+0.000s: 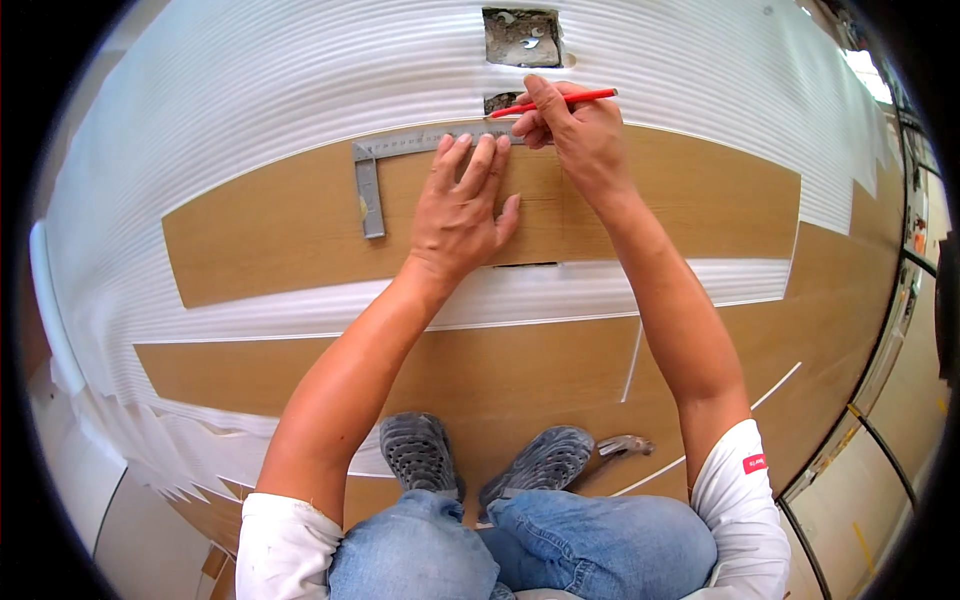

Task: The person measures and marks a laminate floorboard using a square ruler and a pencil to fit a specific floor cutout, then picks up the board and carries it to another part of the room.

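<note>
A loose wood-look floor plank (290, 215) lies across the white ribbed underlay in front of me. Along its far edge rests a metal try square (370, 190), its short arm pointing back toward me. My left hand (465, 205) presses the square's ruled blade to the plank with fingers stretched flat. My right hand (578, 135) grips a red pencil (590, 96) whose tip meets the plank's far edge, close to the blade. Just beyond the tip is a small cut-out (500, 103) in the underlay, partly hidden by my right hand.
A larger square opening (522, 38) in the underlay (300, 90) shows rough concrete and metal bits. Laid planks (480, 365) run under my grey shoes (422, 455). A hammer (622, 447) lies beside my right shoe. Dark-framed panels (890, 400) line the right side.
</note>
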Demonstrator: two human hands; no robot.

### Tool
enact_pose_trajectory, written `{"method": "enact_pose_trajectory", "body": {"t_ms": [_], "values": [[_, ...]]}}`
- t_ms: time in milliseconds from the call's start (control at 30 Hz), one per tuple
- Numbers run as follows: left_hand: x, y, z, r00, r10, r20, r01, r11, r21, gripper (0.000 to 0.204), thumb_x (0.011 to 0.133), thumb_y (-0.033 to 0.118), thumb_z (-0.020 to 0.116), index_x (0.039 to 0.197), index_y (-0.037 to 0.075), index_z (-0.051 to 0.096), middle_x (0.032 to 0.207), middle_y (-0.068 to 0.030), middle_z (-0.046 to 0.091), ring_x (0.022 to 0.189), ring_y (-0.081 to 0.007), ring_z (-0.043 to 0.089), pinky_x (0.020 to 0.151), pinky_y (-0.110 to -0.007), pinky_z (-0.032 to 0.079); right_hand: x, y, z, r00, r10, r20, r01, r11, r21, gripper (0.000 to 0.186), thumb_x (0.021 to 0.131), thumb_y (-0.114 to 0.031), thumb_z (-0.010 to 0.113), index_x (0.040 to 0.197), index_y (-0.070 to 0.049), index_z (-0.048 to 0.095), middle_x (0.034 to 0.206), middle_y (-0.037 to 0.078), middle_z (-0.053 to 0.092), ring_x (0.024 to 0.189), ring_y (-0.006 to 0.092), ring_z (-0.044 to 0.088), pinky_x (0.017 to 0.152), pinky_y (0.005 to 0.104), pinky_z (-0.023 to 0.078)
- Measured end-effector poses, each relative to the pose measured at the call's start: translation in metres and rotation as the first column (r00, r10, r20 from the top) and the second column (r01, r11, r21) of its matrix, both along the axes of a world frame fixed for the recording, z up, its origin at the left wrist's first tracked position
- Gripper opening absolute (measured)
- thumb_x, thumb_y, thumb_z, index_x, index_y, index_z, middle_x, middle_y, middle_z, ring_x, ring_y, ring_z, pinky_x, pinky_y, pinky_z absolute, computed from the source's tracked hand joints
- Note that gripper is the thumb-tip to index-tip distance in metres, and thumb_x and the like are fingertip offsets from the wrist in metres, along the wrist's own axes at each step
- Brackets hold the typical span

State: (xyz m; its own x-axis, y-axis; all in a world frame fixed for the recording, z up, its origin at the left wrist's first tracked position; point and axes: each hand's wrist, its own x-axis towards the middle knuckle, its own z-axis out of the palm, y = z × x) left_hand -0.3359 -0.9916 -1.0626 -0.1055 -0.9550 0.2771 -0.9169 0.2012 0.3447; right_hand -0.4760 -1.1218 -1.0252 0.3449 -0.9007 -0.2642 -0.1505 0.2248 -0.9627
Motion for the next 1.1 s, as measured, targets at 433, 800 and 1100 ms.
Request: {"method": "enact_pose_trajectory", "body": {"t_ms": [433,800,1100], "values": [[-0.001,0.000,-0.002,1.000,0.001,0.003,-0.001,1.000,0.007,0.067,0.085,0.029,0.071,0.144,0.001,0.055,0.142,-0.0136,0.051,0.134,-0.0356,0.044,0.121,-0.051,0.035,0.001,0.003,-0.005,0.996,-0.031,0.085,0.028,0.999,0.041,0.038,0.103,-0.033,0.066,0.094,0.003,0.074,0.074,0.008,0.074,0.063,0.0115,0.067,0.060,0.0245,0.055],[-0.002,0.000,-0.003,1.000,0.008,-0.020,-0.008,1.000,0.019,0.066,0.086,0.026,0.071,0.146,0.003,0.054,0.142,-0.0136,0.052,0.135,-0.0344,0.044,0.122,-0.050,0.033,0.001,-0.015,0.011,0.965,0.019,-0.261,-0.068,0.981,-0.181,0.049,0.101,-0.039,0.058,0.074,-0.002,0.073,0.063,0.006,0.071,0.056,0.0159,0.067,0.061,0.0298,0.055],[-0.001,0.000,-0.001,1.000,0.009,-0.004,-0.009,1.000,0.025,0.064,0.087,0.026,0.070,0.145,0.003,0.054,0.143,-0.0135,0.052,0.135,-0.0340,0.044,0.123,-0.049,0.031,-0.029,-0.029,0.028,0.888,0.006,-0.459,-0.147,0.951,-0.273,0.047,0.100,-0.040,0.057,0.072,-0.006,0.074,0.061,0.006,0.070,0.059,0.0189,0.070,0.061,0.0327,0.055]]}}
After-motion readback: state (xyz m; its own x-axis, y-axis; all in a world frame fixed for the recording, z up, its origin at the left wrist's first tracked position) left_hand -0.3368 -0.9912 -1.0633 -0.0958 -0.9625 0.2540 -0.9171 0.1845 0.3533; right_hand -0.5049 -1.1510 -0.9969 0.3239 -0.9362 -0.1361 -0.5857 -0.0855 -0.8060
